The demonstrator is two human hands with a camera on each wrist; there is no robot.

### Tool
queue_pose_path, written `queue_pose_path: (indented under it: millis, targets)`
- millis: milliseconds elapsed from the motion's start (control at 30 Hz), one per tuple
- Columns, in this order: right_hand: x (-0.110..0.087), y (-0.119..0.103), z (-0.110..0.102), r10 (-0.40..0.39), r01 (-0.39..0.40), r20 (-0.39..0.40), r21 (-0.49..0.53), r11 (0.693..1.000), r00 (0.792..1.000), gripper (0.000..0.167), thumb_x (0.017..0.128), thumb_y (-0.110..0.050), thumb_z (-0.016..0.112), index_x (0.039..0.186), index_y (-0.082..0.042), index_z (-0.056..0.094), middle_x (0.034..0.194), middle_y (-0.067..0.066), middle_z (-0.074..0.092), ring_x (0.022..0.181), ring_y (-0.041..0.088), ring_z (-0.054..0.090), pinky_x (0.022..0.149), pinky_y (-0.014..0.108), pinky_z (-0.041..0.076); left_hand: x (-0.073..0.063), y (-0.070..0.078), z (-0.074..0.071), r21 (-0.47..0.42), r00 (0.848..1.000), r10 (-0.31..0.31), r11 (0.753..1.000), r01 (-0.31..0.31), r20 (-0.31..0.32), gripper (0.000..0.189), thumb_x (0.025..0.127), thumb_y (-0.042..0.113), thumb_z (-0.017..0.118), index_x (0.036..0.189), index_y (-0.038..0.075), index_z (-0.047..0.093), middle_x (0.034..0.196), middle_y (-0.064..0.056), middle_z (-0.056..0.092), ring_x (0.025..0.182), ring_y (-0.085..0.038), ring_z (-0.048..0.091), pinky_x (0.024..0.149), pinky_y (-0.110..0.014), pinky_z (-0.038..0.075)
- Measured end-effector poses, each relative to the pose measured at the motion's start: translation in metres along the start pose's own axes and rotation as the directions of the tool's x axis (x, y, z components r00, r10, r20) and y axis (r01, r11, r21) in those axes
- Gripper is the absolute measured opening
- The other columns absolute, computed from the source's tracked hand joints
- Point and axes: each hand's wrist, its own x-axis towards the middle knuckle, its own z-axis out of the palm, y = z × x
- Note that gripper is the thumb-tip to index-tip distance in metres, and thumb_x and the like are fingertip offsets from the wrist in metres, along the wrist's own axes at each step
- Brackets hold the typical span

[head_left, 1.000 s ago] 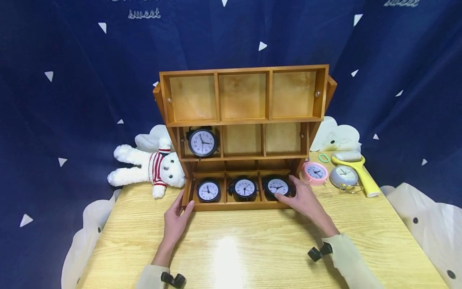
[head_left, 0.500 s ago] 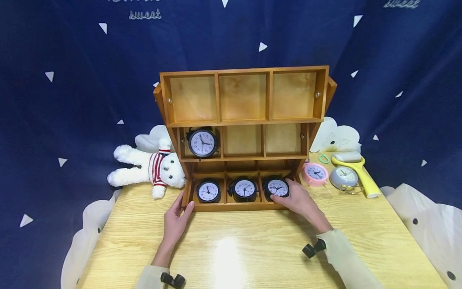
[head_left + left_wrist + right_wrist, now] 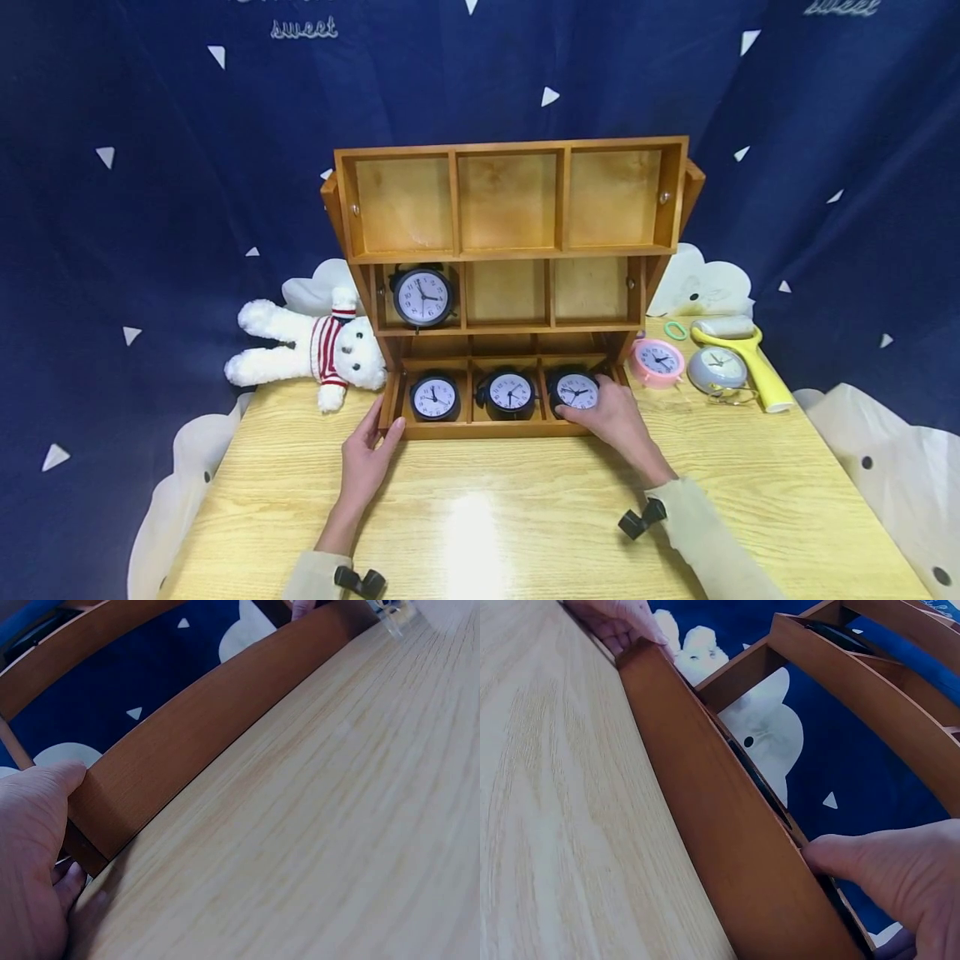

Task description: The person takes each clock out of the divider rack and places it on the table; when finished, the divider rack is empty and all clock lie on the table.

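Note:
A wooden three-tier display rack [image 3: 510, 251] stands on the table, each tier split into three compartments. My left hand [image 3: 362, 461] grips the front left corner of the bottom tier, thumb on the front board [image 3: 172, 742] and fingers at the side. In the bottom right compartment sits a black alarm clock [image 3: 576, 390], which my right hand [image 3: 617, 421] holds between thumb and fingers. Its thumb lies over the lower face; the fingertips are partly hidden. Two more black alarm clocks occupy the bottom left and bottom middle compartments, and a larger black alarm clock [image 3: 423, 297] is in the middle tier's left one.
A white plush bear [image 3: 315, 346] in a striped top lies left of the rack. To the right are a pink alarm clock [image 3: 657, 363], a grey alarm clock [image 3: 717, 370], a green ring [image 3: 677, 331], glasses [image 3: 731, 396] and a yellow lint roller [image 3: 767, 379]. A blue curtain hangs behind.
My right hand has shifted slightly left, its thumb sliding along the lower edge of the bottom right clock's face. The left hand stays on the rack's corner.

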Motion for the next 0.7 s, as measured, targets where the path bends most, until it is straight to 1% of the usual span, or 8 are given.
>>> queue_pose_path:
  millis: [100, 133, 300, 467, 567, 700]
  targets:
    - [-0.001, 0.0, 0.001, -0.001, 0.002, -0.024, 0.012, 1.0, 1.0, 0.106, 0.072, -0.055, 0.091, 0.138, 0.017, 0.051, 0.117, 0.036, 0.066, 0.1, 0.041, 0.067, 0.085, 0.056, 0.061, -0.003, 0.016, 0.0, -0.007, 1.0, 0.005, 1.0, -0.005, 0.008, 0.062, 0.099, 0.011, 0.074, 0.152, -0.005, 0.048, 0.151, -0.024, 0.052, 0.135, -0.037, 0.055, 0.113, -0.044, 0.044]
    - [-0.001, 0.0, 0.002, -0.004, 0.005, -0.033, 0.015, 1.0, 0.999, 0.104, 0.072, -0.055, 0.092, 0.137, 0.016, 0.052, 0.116, 0.035, 0.067, 0.099, 0.041, 0.067, 0.084, 0.055, 0.061, -0.003, 0.017, 0.0, -0.01, 1.0, 0.01, 1.0, -0.01, 0.008, 0.061, 0.098, 0.011, 0.074, 0.152, -0.005, 0.048, 0.151, -0.025, 0.052, 0.135, -0.037, 0.055, 0.113, -0.044, 0.044]
    - [-0.003, 0.0, 0.006, -0.017, 0.019, -0.073, 0.028, 0.999, 0.997, 0.1, 0.072, -0.05, 0.092, 0.135, 0.016, 0.053, 0.112, 0.033, 0.068, 0.095, 0.038, 0.067, 0.08, 0.053, 0.061, -0.004, 0.016, 0.0, -0.019, 1.0, 0.024, 1.0, -0.024, 0.001, 0.06, 0.098, 0.01, 0.075, 0.151, -0.005, 0.05, 0.15, -0.025, 0.053, 0.134, -0.038, 0.056, 0.113, -0.044, 0.044]
    - [-0.006, -0.001, 0.01, -0.021, 0.025, -0.11, 0.034, 0.999, 0.994, 0.091, 0.073, -0.047, 0.091, 0.13, 0.015, 0.057, 0.108, 0.03, 0.069, 0.092, 0.038, 0.067, 0.076, 0.052, 0.06, -0.006, 0.014, -0.001, -0.005, 1.0, 0.014, 1.0, -0.014, -0.006, 0.06, 0.098, 0.01, 0.075, 0.151, -0.003, 0.051, 0.15, -0.023, 0.054, 0.134, -0.037, 0.056, 0.111, -0.039, 0.044]
    - [-0.006, -0.001, 0.009, -0.023, 0.029, -0.13, 0.04, 0.999, 0.991, 0.09, 0.072, -0.046, 0.091, 0.13, 0.014, 0.056, 0.108, 0.03, 0.069, 0.092, 0.038, 0.067, 0.076, 0.052, 0.061, -0.006, 0.014, -0.001, -0.008, 1.0, 0.005, 1.0, -0.005, -0.005, 0.06, 0.098, 0.011, 0.075, 0.151, -0.004, 0.051, 0.15, -0.023, 0.053, 0.134, -0.036, 0.056, 0.111, -0.037, 0.045]
    - [-0.005, -0.003, 0.007, -0.027, 0.035, -0.153, 0.054, 0.998, 0.988, 0.089, 0.072, -0.044, 0.092, 0.13, 0.013, 0.056, 0.109, 0.03, 0.069, 0.093, 0.039, 0.067, 0.078, 0.053, 0.061, -0.004, 0.015, 0.0, -0.011, 1.0, 0.006, 1.0, -0.006, -0.004, 0.062, 0.098, 0.012, 0.075, 0.152, -0.004, 0.049, 0.15, -0.024, 0.053, 0.134, -0.035, 0.056, 0.111, -0.039, 0.045]
